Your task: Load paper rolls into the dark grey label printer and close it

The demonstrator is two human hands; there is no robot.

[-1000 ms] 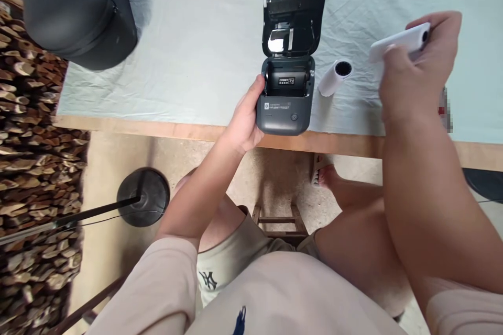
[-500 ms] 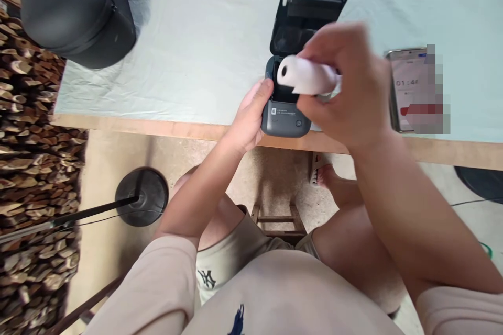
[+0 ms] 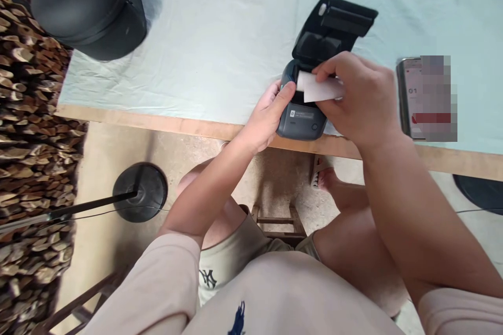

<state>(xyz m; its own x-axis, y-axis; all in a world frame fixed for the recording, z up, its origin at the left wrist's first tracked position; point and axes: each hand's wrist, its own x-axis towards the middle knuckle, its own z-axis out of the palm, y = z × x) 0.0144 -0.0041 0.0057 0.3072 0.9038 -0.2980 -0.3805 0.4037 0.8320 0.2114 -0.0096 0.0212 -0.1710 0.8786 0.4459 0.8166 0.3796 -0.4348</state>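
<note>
A small dark grey label printer (image 3: 301,126) stands near the table's front edge with its lid (image 3: 334,26) swung up. My left hand (image 3: 269,118) grips the printer's left side, thumb over the rim of the open compartment. My right hand (image 3: 363,97) is closed on a white paper roll (image 3: 320,88), which sits at the mouth of the compartment. A loose flap of the paper hangs toward me. The roll's right end is hidden by my fingers.
A phone (image 3: 414,99), partly blurred out, lies on the cloth-covered table (image 3: 216,36) to the right. A dark rounded case (image 3: 90,10) stands at the far left. Below are a round stand base (image 3: 147,193), stacked firewood (image 3: 35,167) and a wooden stool (image 3: 277,220).
The paper roll has turned and lowered into the compartment opening; its hollow end no longer faces me. The printer, with my left hand on it, has shifted slightly right in view.
</note>
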